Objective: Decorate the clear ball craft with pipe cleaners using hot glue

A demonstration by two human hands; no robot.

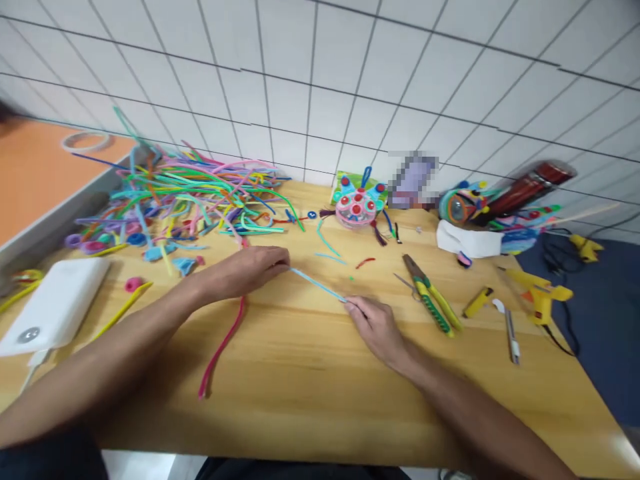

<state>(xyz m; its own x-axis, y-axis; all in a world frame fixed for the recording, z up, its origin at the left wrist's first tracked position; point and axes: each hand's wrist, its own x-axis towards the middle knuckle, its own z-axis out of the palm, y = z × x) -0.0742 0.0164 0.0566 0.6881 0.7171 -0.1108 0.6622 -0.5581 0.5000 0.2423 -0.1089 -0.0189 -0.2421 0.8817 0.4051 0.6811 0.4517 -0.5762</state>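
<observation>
A light blue pipe cleaner [319, 285] is stretched straight between my two hands, a little above the wooden table. My left hand [255, 268] pinches its far left end, and my right hand [374, 327] has fingers closed on the other end. Under my left wrist runs a red pipe cleaner [233, 327], partly hidden by the hand. Short blue and red pipe cleaner pieces lie just beyond my hands, including a red scrap [365, 263]. To the right of my right hand rest green-and-yellow pliers [431, 293].
A heap of colourful pipe cleaners [200, 187] fills the back left. A white power bank [55, 303] lies at left. Against the tiled wall stands a decorated mask-like craft [357, 203]. Rightward are a yellow lighter [478, 302], a utility knife [512, 337] and a yellow glue gun [541, 299].
</observation>
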